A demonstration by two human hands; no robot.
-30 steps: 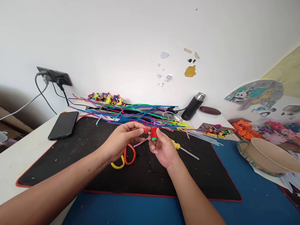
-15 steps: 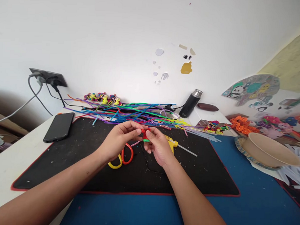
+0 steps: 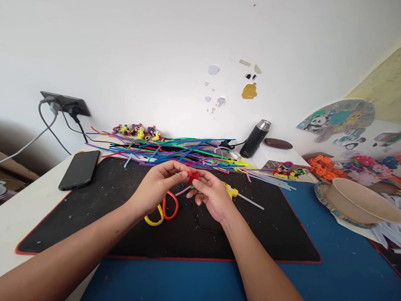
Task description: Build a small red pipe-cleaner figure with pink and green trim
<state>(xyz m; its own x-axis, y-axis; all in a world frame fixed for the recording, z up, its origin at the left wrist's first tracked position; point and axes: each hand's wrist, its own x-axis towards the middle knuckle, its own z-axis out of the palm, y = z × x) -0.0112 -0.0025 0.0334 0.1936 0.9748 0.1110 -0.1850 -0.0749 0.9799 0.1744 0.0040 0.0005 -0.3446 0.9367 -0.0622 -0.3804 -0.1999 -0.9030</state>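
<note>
Both hands, left (image 3: 160, 184) and right (image 3: 212, 195), pinch something small — fuzzy-looking, red (image 3: 193, 176).

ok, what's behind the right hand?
Part of a yellow tool with a pale rod sticking out to the right. The rest is covered by the right hand, so can't be seen.

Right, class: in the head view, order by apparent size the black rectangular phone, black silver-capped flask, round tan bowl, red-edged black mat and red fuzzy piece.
1. Red-edged black mat
2. Round tan bowl
3. Black phone
4. Silver-capped flask
5. Red fuzzy piece, partly hidden
</note>
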